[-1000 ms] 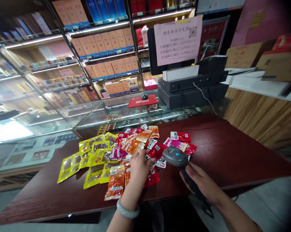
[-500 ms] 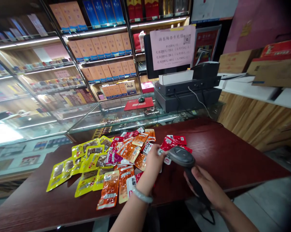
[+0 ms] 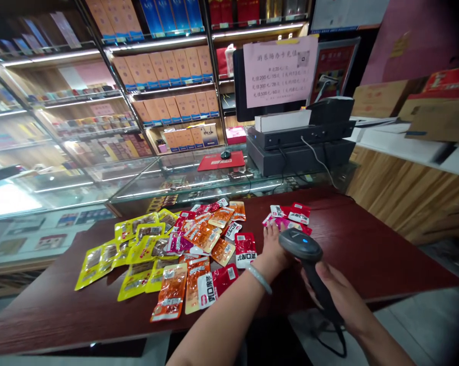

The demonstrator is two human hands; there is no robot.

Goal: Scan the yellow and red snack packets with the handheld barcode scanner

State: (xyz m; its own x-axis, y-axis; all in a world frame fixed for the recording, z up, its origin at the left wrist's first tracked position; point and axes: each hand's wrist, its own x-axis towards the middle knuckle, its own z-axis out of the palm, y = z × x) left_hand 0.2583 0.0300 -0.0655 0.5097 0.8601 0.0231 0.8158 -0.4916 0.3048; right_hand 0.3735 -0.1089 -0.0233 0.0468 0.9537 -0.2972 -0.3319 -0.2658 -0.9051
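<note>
My right hand (image 3: pixel 340 295) is wrapped round the handle of a black barcode scanner (image 3: pixel 301 245), whose top shows a small blue light. My left hand (image 3: pixel 274 249), a pale bangle (image 3: pixel 260 278) on its wrist, reaches past the scanner head. Its fingers are stretched out over a small pile of snack packets at the right, touching a magenta packet (image 3: pixel 282 222). A red-and-white packet (image 3: pixel 299 213) lies in that pile. Left of my hand are another red packet (image 3: pixel 245 249), several orange packets (image 3: pixel 202 235) and several yellow packets (image 3: pixel 135 282).
The packets lie on a dark red table (image 3: pixel 367 244). Behind it stand a glass display counter (image 3: pixel 164 178), a mouse (image 3: pixel 225 154) on a red mat, and a monitor bearing a pink notice (image 3: pixel 279 73). Cardboard boxes (image 3: pixel 435 119) sit at the right; shelves of boxed goods line the wall.
My left hand has moved right from the large pile to the small pile, its fingers now stretched out. A magenta packet now shows there. The scanner's blue light has come on.
</note>
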